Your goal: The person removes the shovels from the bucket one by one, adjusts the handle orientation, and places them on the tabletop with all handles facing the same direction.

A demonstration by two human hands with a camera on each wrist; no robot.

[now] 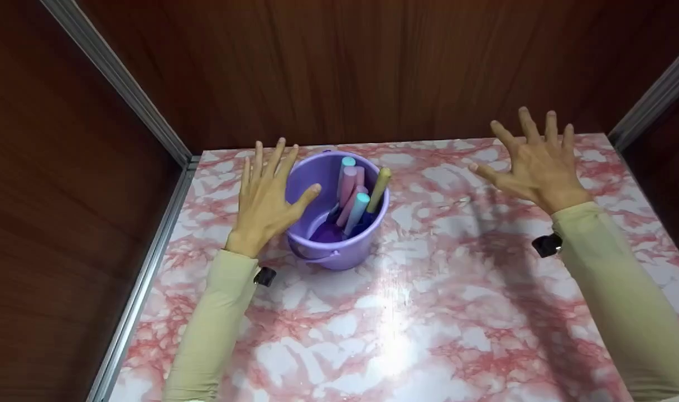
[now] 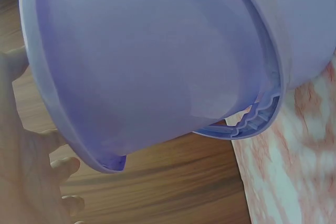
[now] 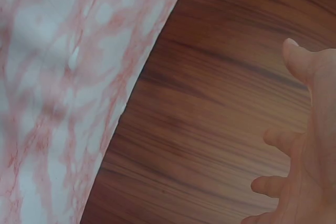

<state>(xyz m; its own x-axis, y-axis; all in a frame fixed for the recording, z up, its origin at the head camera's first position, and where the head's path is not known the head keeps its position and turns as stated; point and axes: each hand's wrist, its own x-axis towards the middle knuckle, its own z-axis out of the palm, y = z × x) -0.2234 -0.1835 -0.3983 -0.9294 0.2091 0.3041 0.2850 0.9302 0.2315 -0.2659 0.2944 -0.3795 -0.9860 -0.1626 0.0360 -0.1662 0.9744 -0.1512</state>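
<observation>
A purple bucket [image 1: 339, 254] stands upright towards the back of the table, its handle hanging down at the near side. Inside lean several rod-shaped things: pink ones [image 1: 348, 181], light blue-tipped ones [image 1: 357, 212] and an olive-yellow one [image 1: 379, 190]; their lower parts are partly hidden. My left hand [image 1: 266, 204] is spread with straight fingers at the bucket's left rim, holding nothing; whether it touches the rim I cannot tell. In the left wrist view the bucket [image 2: 157, 66] fills most of the picture. Well to the right, my right hand [image 1: 543, 167] hovers with fingers spread, holding nothing.
The table [image 1: 428, 324] has a red and white marbled top. Dark brown wood panels [image 1: 372, 67] rise behind it and at both sides. Metal strips [image 1: 144, 111] run along the panel corners and the left edge.
</observation>
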